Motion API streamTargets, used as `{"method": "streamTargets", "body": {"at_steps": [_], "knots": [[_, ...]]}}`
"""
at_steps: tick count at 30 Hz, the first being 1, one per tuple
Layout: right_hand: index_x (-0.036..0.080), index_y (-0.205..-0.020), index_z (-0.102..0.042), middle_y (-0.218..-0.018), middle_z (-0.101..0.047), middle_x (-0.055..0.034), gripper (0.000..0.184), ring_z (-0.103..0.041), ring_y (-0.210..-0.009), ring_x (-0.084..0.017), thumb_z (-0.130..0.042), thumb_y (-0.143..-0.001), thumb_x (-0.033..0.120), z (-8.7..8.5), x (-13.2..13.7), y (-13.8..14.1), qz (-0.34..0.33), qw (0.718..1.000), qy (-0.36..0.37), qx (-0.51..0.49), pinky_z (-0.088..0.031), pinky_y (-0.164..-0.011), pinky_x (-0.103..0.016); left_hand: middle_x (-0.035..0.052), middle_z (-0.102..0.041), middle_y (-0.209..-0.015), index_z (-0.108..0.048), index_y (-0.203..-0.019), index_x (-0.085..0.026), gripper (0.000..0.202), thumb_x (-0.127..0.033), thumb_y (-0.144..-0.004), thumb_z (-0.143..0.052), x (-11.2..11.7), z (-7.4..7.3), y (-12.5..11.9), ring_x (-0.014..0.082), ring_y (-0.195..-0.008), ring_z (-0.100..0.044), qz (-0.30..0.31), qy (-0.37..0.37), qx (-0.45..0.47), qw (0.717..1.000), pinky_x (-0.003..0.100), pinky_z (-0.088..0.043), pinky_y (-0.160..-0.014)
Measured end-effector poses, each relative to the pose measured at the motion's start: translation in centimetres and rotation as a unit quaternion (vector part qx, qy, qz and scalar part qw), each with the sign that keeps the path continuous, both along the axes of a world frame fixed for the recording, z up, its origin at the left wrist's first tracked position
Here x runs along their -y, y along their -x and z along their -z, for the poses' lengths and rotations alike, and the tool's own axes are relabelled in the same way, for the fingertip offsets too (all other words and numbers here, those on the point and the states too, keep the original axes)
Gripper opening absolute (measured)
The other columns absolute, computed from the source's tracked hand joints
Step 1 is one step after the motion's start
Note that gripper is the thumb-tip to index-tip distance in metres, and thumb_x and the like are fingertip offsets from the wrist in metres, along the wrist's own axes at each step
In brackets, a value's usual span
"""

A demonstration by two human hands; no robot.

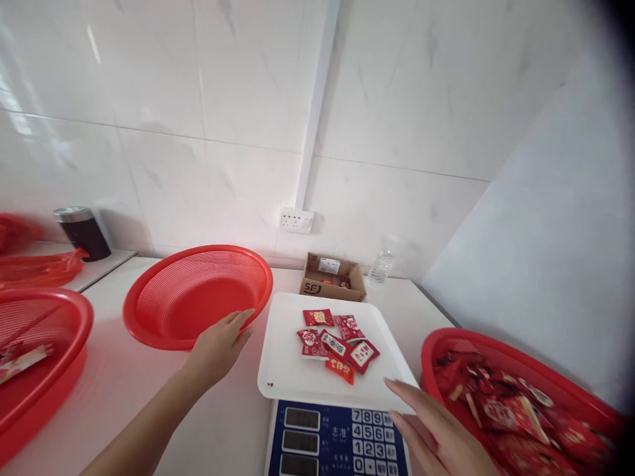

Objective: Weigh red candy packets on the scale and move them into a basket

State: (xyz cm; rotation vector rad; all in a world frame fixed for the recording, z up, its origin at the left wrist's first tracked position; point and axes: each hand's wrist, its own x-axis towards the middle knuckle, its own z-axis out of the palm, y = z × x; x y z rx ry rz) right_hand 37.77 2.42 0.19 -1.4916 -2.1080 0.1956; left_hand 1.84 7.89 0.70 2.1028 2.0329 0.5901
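My left hand (223, 345) is in front of an empty red plastic basket (129, 311), its fingers overlapping the basket's near right rim. Thumb and fingers are slightly apart, with nothing seen between them; whether they touch the rim is unclear. At the right front corner of a white scale pan (282, 370), my right hand (439, 430) is open, fingers stretched toward the pan. Several small red snack packets (335, 344) lie loosely heaped on the pan. Below it, the blue scale panel (340, 439) shows number keys and displays too dim to read.
Another red basket (436, 370), full of red packets, stands at right. A third basket (82, 317) holds a few packets at far left. Behind the pan are a small cardboard box (312, 289) and a clear plastic bottle (381, 264). A dark canister (86, 235) stands near the tiled wall.
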Motion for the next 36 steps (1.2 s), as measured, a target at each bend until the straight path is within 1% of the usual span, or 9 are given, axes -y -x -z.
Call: {"method": "streamTargets", "body": {"at_steps": [5, 9, 12, 16, 20, 22, 25, 28, 36], "knots": [[0.023, -0.123, -0.057, -0.129, -0.057, -0.0078, 0.039, -0.050, -0.121, -0.023, -0.042, -0.089, 0.034, -1.7, -3.9, 3.6, -0.012, 0.998, 0.051, 0.021, -0.042, -0.102, -0.041, 0.0099, -0.050, -0.137, -0.048, -0.129, -0.020, 0.043, -0.039, -0.093, -0.033, -0.1, -0.1, -3.6, 0.0279, -0.130, -0.039, 0.116, -0.034, 0.016, 0.993, 0.047, -0.036, -0.104], [0.020, -0.130, -0.053, -0.140, -0.046, -0.0090, 0.043, -0.035, -0.132, -0.024, -0.046, -0.088, 0.029, -1.8, -6.5, 5.1, -0.019, 0.993, 0.098, 0.064, -0.030, -0.109, -0.043, 0.0065, -0.050, -0.138, -0.048, -0.130, -0.023, 0.041, -0.035, -0.091, -0.043, -0.6, -0.6, -7.3, 0.0257, -0.132, -0.037, 0.242, -0.018, 0.017, 0.970, 0.045, -0.035, -0.107], [0.021, -0.130, -0.053, -0.146, -0.037, -0.0081, 0.047, -0.025, -0.137, -0.028, -0.050, -0.086, 0.038, -2.0, -6.9, 5.8, -0.035, 0.985, 0.143, 0.088, -0.023, -0.111, -0.047, 0.0074, -0.053, -0.135, -0.053, -0.126, -0.022, 0.040, -0.031, -0.086, -0.054, -0.8, -0.9, -8.9, 0.0293, -0.130, -0.040, 0.285, -0.007, 0.017, 0.958, 0.049, -0.034, -0.106], [0.028, -0.131, -0.052, -0.147, -0.037, -0.0025, 0.047, -0.017, -0.140, -0.029, -0.050, -0.086, 0.042, -2.3, -6.4, 5.9, -0.075, 0.976, 0.181, 0.092, -0.016, -0.111, -0.050, 0.0068, -0.059, -0.126, -0.061, -0.111, -0.024, 0.026, -0.025, -0.087, -0.053, -0.6, -1.1, -8.9, 0.0256, -0.121, -0.049, 0.307, 0.003, 0.035, 0.951, 0.044, -0.039, -0.102], [0.027, -0.131, -0.052, -0.147, -0.036, -0.0031, 0.049, -0.017, -0.140, -0.027, -0.049, -0.086, 0.046, -2.3, -6.5, 5.3, -0.071, 0.977, 0.191, 0.069, -0.017, -0.111, -0.047, 0.0068, -0.058, -0.125, -0.062, -0.107, -0.024, 0.022, -0.026, -0.090, -0.047, -0.3, -1.6, -8.4, 0.0217, -0.117, -0.051, 0.309, 0.024, 0.057, 0.949, 0.038, -0.044, -0.098], [0.027, -0.134, -0.048, -0.149, -0.032, -0.0037, 0.053, -0.016, -0.140, -0.026, -0.048, -0.085, 0.048, -2.1, -7.1, 5.0, -0.059, 0.980, 0.182, 0.061, -0.017, -0.112, -0.046, 0.0092, -0.050, -0.135, -0.054, -0.120, -0.025, 0.031, -0.032, -0.090, -0.047, -0.7, -1.9, -8.4, 0.0243, -0.125, -0.045, 0.306, 0.038, 0.057, 0.950, 0.042, -0.042, -0.100], [0.028, -0.140, -0.037, -0.153, -0.022, -0.0035, 0.068, -0.009, -0.141, -0.027, -0.055, -0.079, 0.053, -2.0, -8.1, 4.5, -0.047, 0.977, 0.198, 0.069, -0.015, -0.112, -0.047, 0.0124, -0.026, -0.151, -0.032, -0.140, -0.025, 0.069, -0.051, -0.081, -0.056, -2.0, -2.2, -8.9, 0.0308, -0.139, -0.021, 0.322, 0.072, 0.034, 0.943, 0.050, -0.031, -0.106], [0.028, -0.144, -0.029, -0.155, -0.014, -0.0060, 0.082, -0.005, -0.141, -0.029, -0.060, -0.074, 0.056, -2.1, -8.8, 4.4, -0.042, 0.969, 0.230, 0.078, -0.014, -0.112, -0.046, 0.0134, -0.011, -0.155, -0.018, -0.146, -0.023, 0.097, -0.067, -0.069, -0.059, -3.7, -2.0, -9.8, 0.0318, -0.141, -0.003, 0.351, 0.101, 0.003, 0.931, 0.053, -0.016, -0.111], [0.018, -0.144, -0.029, -0.154, -0.017, -0.0107, 0.068, -0.026, -0.137, -0.025, -0.050, -0.083, 0.040, -2.1, -8.0, 6.0, -0.040, 0.975, 0.214, 0.043, -0.027, -0.109, -0.036, 0.0190, -0.009, -0.153, -0.013, -0.146, -0.016, 0.100, -0.075, -0.072, -0.046, -4.8, -1.3, -11.4, 0.0319, -0.141, 0.000, 0.339, 0.112, -0.037, 0.933, 0.055, -0.009, -0.111]]}}
